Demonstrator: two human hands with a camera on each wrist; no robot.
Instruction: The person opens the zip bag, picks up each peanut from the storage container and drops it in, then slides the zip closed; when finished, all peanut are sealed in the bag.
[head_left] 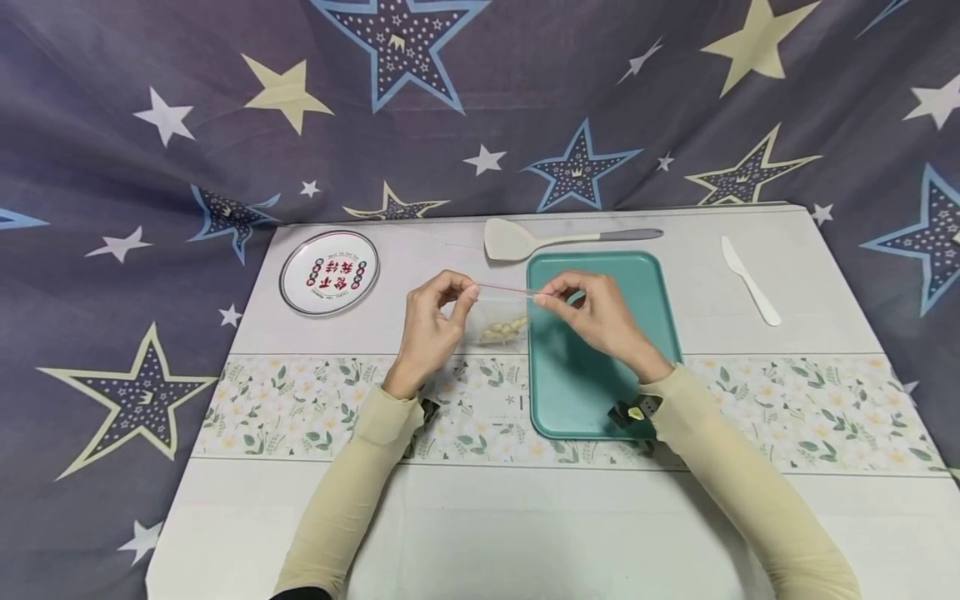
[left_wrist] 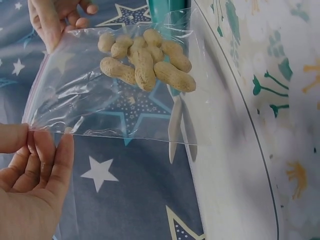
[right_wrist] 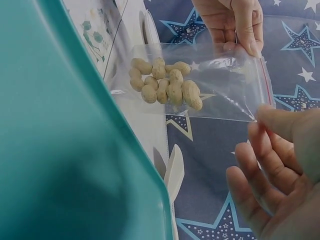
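Observation:
A clear zip bag (head_left: 491,312) with a red seal strip hangs between both hands above the table. Several unshelled peanuts (left_wrist: 142,65) lie at its bottom, also plain in the right wrist view. My left hand (head_left: 438,325) pinches one top corner of the bag between thumb and fingers. The other top corner is pinched by my right hand (head_left: 596,312), over the left part of the green tray (head_left: 600,400). Stretched between the hands, the red strip (right_wrist: 265,82) runs nearly straight.
Behind the tray lies a white spatula (head_left: 510,242) with a grey handle. A round plate (head_left: 330,271) with red lettering sits at the left back. On the right is a white knife (head_left: 750,279). A star-patterned cloth (head_left: 480,108) hangs along the table's back edge.

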